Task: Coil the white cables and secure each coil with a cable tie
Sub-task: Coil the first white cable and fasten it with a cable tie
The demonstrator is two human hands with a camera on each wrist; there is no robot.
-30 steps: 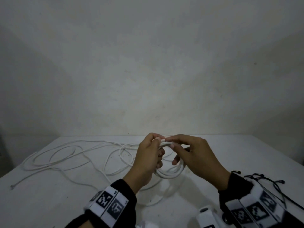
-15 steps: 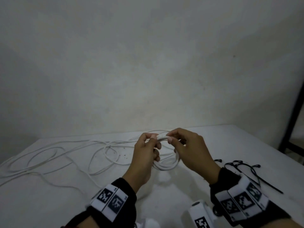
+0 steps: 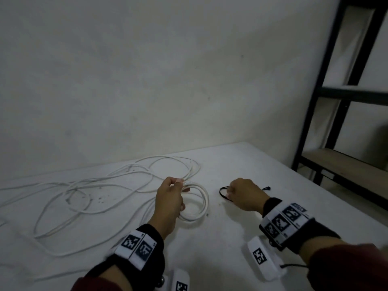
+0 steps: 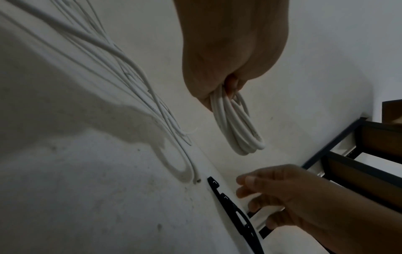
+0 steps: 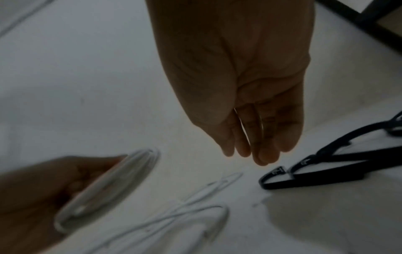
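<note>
A tangle of loose cable (image 3: 88, 192) sprawls across the left half of the white table (image 3: 241, 164), not yet wound. Just left of centre in the head view, the left hand (image 3: 169, 203) pinches the top of a finished coil (image 3: 197, 203), thumb and fingers curled round the bunched loops; the left wrist view shows the coil (image 4: 236, 127) hanging clear of the tabletop from that grip. A second ago both hands met on the coil; now the right hand (image 3: 244, 196) has let go and moved off to the right, near a bundle of black cable ties (image 3: 223, 193) lying on the table at centre right. Seen from the right wrist, its fingers (image 5: 256, 137) are held straight and close together, pointing down just beside the ties (image 5: 315, 170) and not yet touching them, holding nothing. A dark metal shelf (image 3: 344, 101) stands at the right edge of the frame.

The shift suggests the winding of this cable is done and the tying step is starting: one tie must be separated from the bundle while the left hand alone keeps the loops from springing apart. The remaining loose cable on the left means more coiling lies ahead.
</note>
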